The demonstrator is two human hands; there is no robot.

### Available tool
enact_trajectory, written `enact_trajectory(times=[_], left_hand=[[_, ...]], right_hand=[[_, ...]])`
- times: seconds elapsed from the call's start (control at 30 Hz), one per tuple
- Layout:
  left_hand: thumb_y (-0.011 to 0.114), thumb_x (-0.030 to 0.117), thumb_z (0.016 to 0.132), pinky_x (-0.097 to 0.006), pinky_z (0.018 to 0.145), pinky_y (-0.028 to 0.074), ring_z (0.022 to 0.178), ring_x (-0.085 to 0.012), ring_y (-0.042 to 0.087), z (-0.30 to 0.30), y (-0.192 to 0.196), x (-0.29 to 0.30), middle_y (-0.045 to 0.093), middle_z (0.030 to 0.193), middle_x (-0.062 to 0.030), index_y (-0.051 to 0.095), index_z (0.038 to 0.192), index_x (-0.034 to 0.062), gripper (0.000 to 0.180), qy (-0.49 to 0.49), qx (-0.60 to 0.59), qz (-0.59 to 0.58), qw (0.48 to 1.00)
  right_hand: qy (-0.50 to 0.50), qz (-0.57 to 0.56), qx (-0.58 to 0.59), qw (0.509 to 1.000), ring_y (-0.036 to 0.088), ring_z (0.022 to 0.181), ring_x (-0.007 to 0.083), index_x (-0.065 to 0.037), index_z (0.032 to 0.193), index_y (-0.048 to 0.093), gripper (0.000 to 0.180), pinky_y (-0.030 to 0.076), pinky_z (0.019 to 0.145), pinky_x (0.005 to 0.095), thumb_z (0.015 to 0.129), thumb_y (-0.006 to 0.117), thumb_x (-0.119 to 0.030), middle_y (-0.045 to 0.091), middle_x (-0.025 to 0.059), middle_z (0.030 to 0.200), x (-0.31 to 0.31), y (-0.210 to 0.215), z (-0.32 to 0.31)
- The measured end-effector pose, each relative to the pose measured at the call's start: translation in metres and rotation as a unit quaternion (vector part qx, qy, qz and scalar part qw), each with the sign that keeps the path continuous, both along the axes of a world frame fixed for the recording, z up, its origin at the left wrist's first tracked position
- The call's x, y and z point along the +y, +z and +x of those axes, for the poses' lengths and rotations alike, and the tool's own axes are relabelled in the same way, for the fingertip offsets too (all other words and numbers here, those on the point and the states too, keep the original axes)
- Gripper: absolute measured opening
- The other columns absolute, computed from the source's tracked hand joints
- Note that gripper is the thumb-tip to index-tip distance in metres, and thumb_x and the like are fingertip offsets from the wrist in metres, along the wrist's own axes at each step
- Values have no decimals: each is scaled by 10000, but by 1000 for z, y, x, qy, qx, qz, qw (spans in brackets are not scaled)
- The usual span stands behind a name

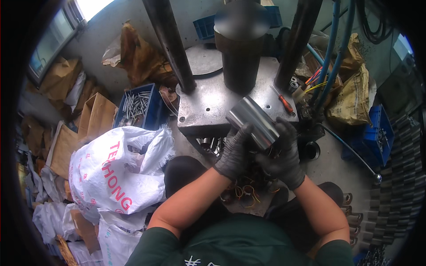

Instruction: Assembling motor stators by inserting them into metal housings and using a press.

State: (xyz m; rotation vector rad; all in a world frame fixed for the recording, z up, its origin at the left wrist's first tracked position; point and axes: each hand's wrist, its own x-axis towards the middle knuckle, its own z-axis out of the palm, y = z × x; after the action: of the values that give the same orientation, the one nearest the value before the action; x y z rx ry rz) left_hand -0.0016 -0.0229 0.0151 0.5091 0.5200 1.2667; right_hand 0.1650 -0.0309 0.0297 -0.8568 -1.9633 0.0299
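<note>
A shiny steel cylinder (254, 121) is held tilted between my two dark-gloved hands, over the front edge of the press table (199, 111). My left hand (234, 153) is closed on its lower left side. My right hand (286, 155) grips the lower right end, its fingers partly wrapped round the rim. Behind the cylinder, the thick dark ram (241, 66) of the press comes down to the steel table. Below my hands, parts with orange and yellow wires (246, 193) lie low between my legs, partly hidden.
A red-handled screwdriver (285, 103) lies at the table's right. Two dark pillars (171, 44) flank the ram. Left are a blue bin of metal rods (138, 104) and a white woven sack (120, 173). Right stand another blue bin (375, 137) and stacked metal parts (395, 186).
</note>
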Motion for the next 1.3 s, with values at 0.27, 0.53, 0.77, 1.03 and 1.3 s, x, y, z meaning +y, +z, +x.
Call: enact_trajectory(times=[0.27,0.53,0.77,1.03,1.3], left_hand=[[698,405,940,-405,1008,558,1094,-258,699,-3,-3,4,697,1198,-156,558,1349,-45,624,-21,-83,45,995],[665,432,976,-373,932,586,1050,-227,703,3,-6,1,681,1197,-122,507,1428,26,629,17,-19,49,998],[738,273,969,-394,1102,502,1291,-269,580,-2,-1,-1,563,1384,-162,345,1552,65,733,-20,30,47,998],[976,204,666,-383,1133,459,1326,-269,505,-8,-20,17,451,1449,-169,334,1568,67,1116,160,530,270,788],[972,321,665,-438,1191,401,1404,-269,452,4,-14,-4,494,1488,-137,279,1605,65,1196,-131,455,252,844]], right_hand=[[315,-680,480,457,629,1214,233,-32,1478,460,722,557,1017,414,950,686,-470,620,137,1304,7,-9,28],[221,-530,460,677,555,1283,255,-141,1516,433,728,497,1073,394,898,788,-291,536,127,1386,0,-12,17],[162,-427,495,739,534,1282,249,-147,1577,344,855,484,1077,399,857,805,-129,515,120,1374,7,-20,27],[127,-363,420,822,607,1201,234,-92,1634,266,1009,509,1075,393,798,826,-28,600,132,1334,24,-18,56],[144,-384,353,841,589,1239,201,-20,1572,377,918,490,1079,359,802,870,-103,606,119,1331,16,-10,53]])
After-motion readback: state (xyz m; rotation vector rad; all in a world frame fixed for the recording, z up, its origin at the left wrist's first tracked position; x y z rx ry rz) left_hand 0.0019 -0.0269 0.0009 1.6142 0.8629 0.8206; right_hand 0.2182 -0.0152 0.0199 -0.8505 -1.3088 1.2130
